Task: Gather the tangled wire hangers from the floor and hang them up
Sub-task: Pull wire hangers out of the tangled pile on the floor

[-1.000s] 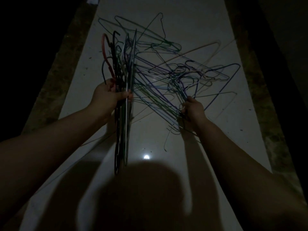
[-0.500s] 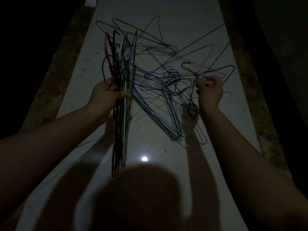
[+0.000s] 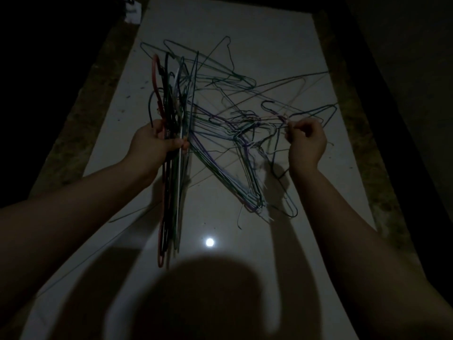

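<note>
Right hand (image 3: 307, 143) risen, fingers (image 3: 293, 127) pinching tangled hangers (image 3: 241, 141); left hand (image 3: 152, 143) gripping bundle (image 3: 171, 192).

Red, black, dark green, blue and white wires in the bundle of hangers (image 3: 175, 192). Purple, teal, dark blue and pale strands through the tangle of hangers (image 3: 245, 143). Pale grey-white on the glossy floor (image 3: 245, 33), with dark specks near its left edge and one bright white spot of light (image 3: 209, 242). Mottled brown-green along the strips (image 3: 81, 114) at both side edges.
</note>
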Demonstrator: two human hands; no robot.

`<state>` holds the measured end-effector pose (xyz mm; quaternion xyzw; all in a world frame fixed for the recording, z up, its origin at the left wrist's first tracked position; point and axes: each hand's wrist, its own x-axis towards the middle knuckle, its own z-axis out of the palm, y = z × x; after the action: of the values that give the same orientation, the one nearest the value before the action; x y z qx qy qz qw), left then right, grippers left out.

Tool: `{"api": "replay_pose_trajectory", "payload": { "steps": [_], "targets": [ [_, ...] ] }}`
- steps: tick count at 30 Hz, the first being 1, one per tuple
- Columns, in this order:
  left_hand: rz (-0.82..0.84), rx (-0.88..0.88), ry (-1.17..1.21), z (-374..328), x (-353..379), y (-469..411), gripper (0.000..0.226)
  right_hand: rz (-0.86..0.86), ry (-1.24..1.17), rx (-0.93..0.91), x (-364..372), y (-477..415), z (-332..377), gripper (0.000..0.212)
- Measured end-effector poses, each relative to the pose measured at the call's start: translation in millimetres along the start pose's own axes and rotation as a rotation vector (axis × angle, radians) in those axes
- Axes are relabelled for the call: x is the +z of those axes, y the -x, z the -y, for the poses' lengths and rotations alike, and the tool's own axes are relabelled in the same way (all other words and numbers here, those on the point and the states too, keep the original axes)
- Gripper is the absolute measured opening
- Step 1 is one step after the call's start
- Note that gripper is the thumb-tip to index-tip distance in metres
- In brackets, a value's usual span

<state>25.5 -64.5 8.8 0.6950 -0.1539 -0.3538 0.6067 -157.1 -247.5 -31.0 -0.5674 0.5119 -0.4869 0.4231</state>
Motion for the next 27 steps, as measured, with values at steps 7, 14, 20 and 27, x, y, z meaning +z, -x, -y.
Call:
{"api": "replay_pose_trajectory", "payload": {
  "steps": [7,14,20,27],
  "targets": [
    [0.004,0.000,0.018,-3.7,3.4,5.2,0.033,0.080,0.277,-0.005,-8.3,33.2,-31.8,0.019],
    [0.010,-0.012,-0.006,-1.8,4.2,7.3,0.033,0.194,0.687,-0.014,-22.1,31.8,-51.4,0.024],
    [0.019,-0.012,-0.027,0.7,5.6,7.1,0.035,0.213,0.881,-0.156,-24.1,34.9,-48.3,0.024],
    [0.023,-0.013,-0.028,1.2,7.0,7.2,0.036,0.338,1.032,-0.156,-18.8,42.9,-41.4,0.025]
  ]
}}
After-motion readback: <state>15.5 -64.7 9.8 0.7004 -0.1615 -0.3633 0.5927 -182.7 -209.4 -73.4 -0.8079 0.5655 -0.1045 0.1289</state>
